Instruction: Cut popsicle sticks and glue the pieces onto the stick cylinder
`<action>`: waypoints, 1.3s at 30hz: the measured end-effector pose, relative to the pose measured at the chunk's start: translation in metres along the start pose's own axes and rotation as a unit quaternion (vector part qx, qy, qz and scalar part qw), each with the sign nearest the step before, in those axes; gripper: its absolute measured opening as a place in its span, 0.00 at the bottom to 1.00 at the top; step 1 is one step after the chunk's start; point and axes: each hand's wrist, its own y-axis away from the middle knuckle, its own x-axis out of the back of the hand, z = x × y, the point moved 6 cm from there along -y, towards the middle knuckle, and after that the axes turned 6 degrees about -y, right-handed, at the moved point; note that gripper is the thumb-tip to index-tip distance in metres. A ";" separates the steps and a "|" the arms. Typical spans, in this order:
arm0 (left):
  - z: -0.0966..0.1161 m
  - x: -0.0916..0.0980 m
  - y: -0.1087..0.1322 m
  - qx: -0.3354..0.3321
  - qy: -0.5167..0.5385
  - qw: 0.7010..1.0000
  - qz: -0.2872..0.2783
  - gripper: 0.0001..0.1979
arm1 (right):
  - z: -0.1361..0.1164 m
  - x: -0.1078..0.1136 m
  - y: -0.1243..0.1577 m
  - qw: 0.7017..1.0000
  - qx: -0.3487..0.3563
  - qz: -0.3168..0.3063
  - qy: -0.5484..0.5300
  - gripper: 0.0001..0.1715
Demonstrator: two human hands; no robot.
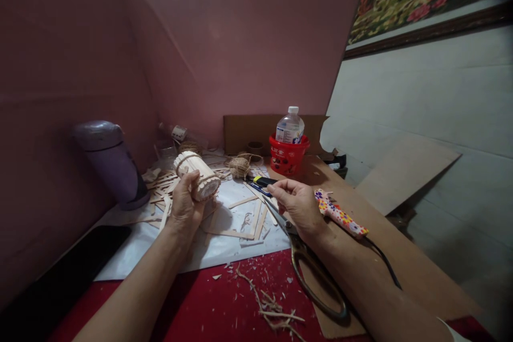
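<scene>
My left hand is wrapped around a small cylinder covered in wooden craft sticks, bound with twine near both ends. It is tilted, with one round end facing me. My right hand has thumb and forefinger pinched together; whatever they hold, if anything, is too small to make out. Just beyond those fingertips lies a black and yellow utility knife. Large scissors rest beneath my right hand, partly covered by it. Right of that hand is a flower-patterned glue gun with a black cord.
Loose craft sticks lie scattered over white paper. Behind stand a twine ball and a red bucket holding a plastic bottle. A purple tumbler is at left. Twine scraps litter the red cloth.
</scene>
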 end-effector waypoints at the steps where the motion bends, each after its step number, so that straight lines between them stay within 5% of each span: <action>1: 0.000 0.000 0.000 -0.001 0.000 1.000 -0.002 0.04 | 0.000 0.000 0.000 1.000 0.000 -0.002 0.002 0.16; 15: -0.005 -0.006 0.003 0.007 -0.011 1.000 -0.018 0.07 | 0.000 -0.001 0.002 1.000 0.003 -0.008 0.026 0.16; 24: -0.019 -0.015 0.018 0.050 -0.027 0.996 -0.076 0.11 | 0.000 -0.009 0.008 0.996 -0.001 -0.036 0.077 0.15; 31: -0.026 -0.030 0.034 0.102 -0.026 0.979 -0.173 0.13 | 0.007 -0.020 0.013 0.991 0.008 -0.082 0.104 0.10; 39: -0.028 -0.033 0.042 0.114 -0.009 0.971 -0.212 0.08 | 0.009 -0.016 0.007 0.995 -0.013 -0.060 0.073 0.14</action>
